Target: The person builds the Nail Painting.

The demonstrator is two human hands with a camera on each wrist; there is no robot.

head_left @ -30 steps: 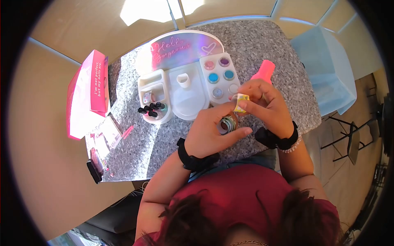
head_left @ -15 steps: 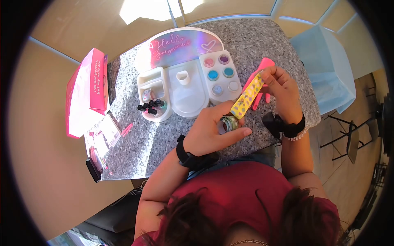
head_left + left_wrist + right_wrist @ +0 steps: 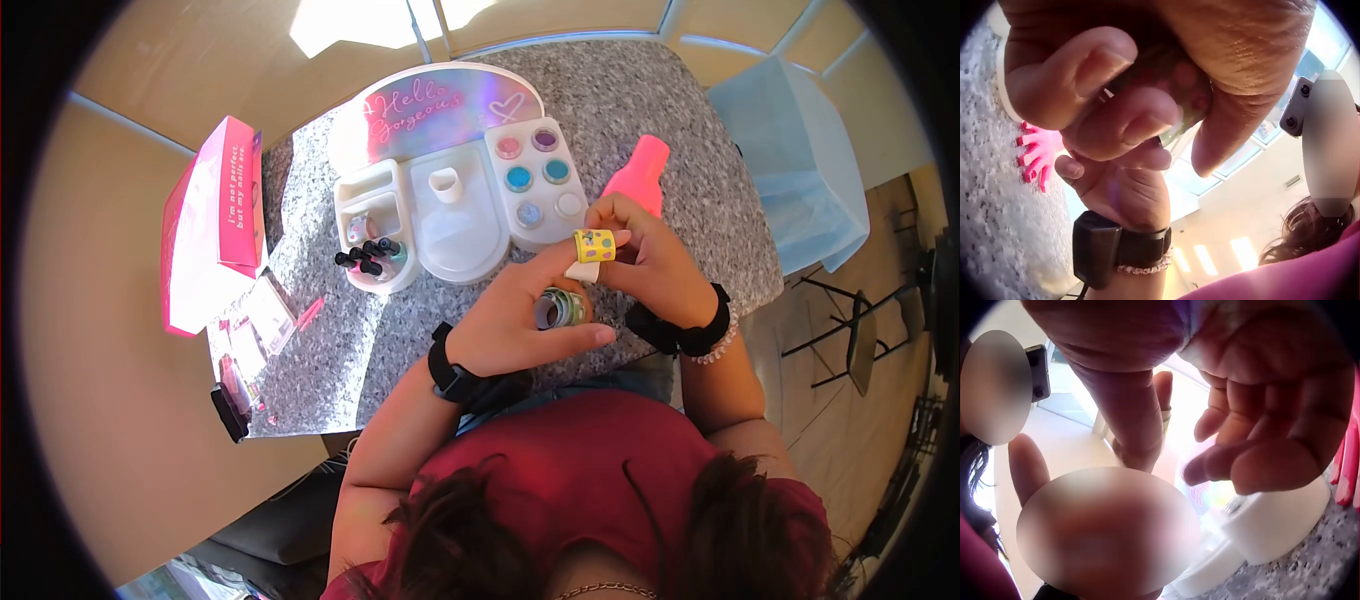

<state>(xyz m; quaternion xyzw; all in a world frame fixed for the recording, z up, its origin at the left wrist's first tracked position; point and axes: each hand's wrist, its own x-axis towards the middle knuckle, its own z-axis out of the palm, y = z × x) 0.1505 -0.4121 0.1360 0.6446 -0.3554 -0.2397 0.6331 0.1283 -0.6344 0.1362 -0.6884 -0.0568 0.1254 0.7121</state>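
Observation:
My left hand (image 3: 515,325) holds a coiled greenish patterned strip (image 3: 562,308) between thumb and fingers. In the left wrist view, part of that green coil (image 3: 1185,94) shows between the curled fingers and the thumb. My right hand (image 3: 655,260) pinches a yellow spotted strip (image 3: 594,245), which is curled into a band with its white underside showing. The band sits right at the left index fingertip. In the right wrist view the yellow strip is mostly hidden behind fingers.
Ahead stands a white nail station (image 3: 465,235) with small pots, dark-capped bottles (image 3: 368,260) and a "Hello Gorgeous" back panel. A pink hand-shaped piece (image 3: 640,175) lies beyond the right hand. At left are a pink box (image 3: 215,230) and small packets (image 3: 260,320) on the speckled table.
The yellow strip was curled, then pulled out straight by the right hand, and is now curled again. The right hand has come back beside the left, which keeps its hold on the green coil.

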